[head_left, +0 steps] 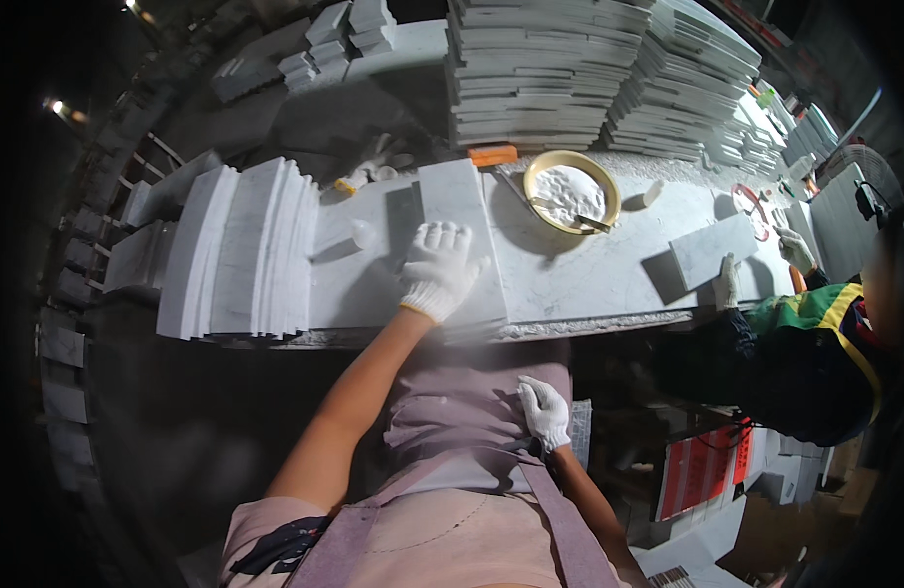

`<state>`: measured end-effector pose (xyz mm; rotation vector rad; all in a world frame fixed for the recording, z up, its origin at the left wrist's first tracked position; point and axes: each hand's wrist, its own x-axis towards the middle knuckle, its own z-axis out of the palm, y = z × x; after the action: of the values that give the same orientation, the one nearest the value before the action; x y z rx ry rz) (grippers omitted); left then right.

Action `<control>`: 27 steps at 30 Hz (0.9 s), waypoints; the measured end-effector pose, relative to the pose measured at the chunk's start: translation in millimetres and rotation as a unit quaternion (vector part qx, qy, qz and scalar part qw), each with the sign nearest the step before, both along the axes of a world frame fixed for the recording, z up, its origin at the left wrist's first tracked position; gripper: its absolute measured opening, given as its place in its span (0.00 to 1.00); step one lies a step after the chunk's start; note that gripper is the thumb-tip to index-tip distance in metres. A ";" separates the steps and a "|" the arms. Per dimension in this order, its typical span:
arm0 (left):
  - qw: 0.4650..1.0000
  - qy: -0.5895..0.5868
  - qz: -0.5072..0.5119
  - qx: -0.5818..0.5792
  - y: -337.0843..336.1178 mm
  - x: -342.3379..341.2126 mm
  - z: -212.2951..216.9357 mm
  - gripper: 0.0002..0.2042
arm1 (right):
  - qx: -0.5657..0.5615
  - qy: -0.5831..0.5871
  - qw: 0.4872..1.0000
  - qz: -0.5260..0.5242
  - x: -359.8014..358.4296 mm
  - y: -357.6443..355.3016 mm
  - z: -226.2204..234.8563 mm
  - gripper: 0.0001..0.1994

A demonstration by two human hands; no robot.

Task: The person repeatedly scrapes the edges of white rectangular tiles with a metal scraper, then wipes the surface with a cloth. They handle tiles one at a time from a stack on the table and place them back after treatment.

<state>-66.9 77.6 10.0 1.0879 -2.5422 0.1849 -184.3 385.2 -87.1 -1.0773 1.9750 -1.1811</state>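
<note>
On the marble slab (462,211), the gloved left hand (438,267) lay spread flat; at 6 o'clock, the right hand (545,412) pressed fingers together against the apron (452,412), holding nothing.

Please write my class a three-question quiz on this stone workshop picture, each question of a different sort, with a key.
1. True or false: the left hand rests flat on a marble slab on the bench.
2. Where is the right hand? A) on the yellow bowl B) at the apron, below the bench edge C) on the upright slabs
3. Fill in: the co-worker's gloved hand holds a small ____ tile.

Key: 1 true. 2 B. 3 marble.
</note>
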 end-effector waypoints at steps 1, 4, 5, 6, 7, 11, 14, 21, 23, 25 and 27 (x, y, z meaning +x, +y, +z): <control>1.000 -0.002 -0.003 0.013 8.0 2.6 1.2 0.26 | 0.007 0.013 1.000 -0.003 -1.2 -1.1 0.2 0.12; 0.999 -0.025 -0.015 0.025 38.9 17.6 6.4 0.28 | 0.015 -0.061 0.998 -0.011 -1.8 -2.4 2.6 0.12; 0.999 -0.024 -0.027 0.030 46.2 22.4 7.7 0.29 | 0.064 -0.062 0.996 -0.013 -1.2 -3.7 3.0 0.13; 0.998 -0.023 -0.026 0.043 50.8 24.6 8.0 0.29 | 0.046 -0.068 0.997 0.002 -2.1 -3.4 4.0 0.13; 0.997 -0.061 -0.014 0.037 52.1 26.7 8.0 0.30 | 0.053 -0.054 0.997 0.008 -2.1 -4.5 3.9 0.13; 0.999 -0.042 -0.003 -0.015 31.8 16.6 2.0 0.30 | 0.044 -0.005 0.999 0.018 -4.3 -6.6 1.5 0.13; 1.000 -0.026 -0.010 -0.008 -1.3 1.7 5.3 0.28 | 0.033 0.024 0.999 0.032 -6.0 -7.8 3.2 0.12; 0.999 -0.039 -0.025 -0.002 -15.7 -16.3 26.6 0.22 | 0.084 0.009 0.996 0.033 -9.0 -7.2 12.2 0.15; 0.996 -0.071 -0.005 0.044 -6.8 -16.8 35.1 0.20 | 0.094 -0.005 0.995 0.035 -9.8 -7.5 12.9 0.15; 0.992 -0.087 -0.004 0.096 -4.0 -21.6 43.9 0.16 | 0.086 -0.036 0.995 0.032 -10.2 -8.3 12.6 0.15; 0.989 -0.067 0.002 0.131 -7.3 -33.5 49.9 0.15 | 0.084 -0.055 0.995 0.029 -10.2 -9.4 10.7 0.15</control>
<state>-100.4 70.3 59.9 1.2127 -2.7418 -0.0816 -194.5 375.8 -76.4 -0.9569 1.9063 -1.0027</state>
